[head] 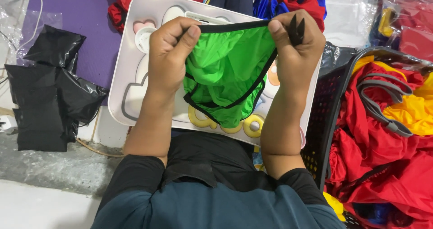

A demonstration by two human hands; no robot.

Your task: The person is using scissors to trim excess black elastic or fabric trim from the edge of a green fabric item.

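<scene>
Both hands are clenched on one garment. Left hand (169, 53) pinches the black-trimmed upper edge of the green fabric piece (225, 78) between thumb and curled fingers; right hand (295, 44) grips the opposite end of that same edge, fingers folded shut, with a short black tab or tail of trim sticking up past the knuckles.

Position of the item: it hangs between the two fists, its black-bound edge drawn taut and running left to right — that is its long axis. The loose green body sags downward from that edge, toward the person's chest. Neither hand is nearer; each holds one end, roughly level, the right slightly higher in the view.

Beneath the garment lies a white lap tray (131, 75) with moulded cartoon shapes, resting across the person's knees. Whether the sagging fabric touches the tray cannot be told.

Surroundings — to the person's right, a black perforated basket (322, 120) heaped with red and yellow garments (388, 138); to the left, crumpled black plastic bags (49, 93) on the floor beside a purple mat (85, 12). More red and blue cloth lies beyond the tray's far edge.
</scene>
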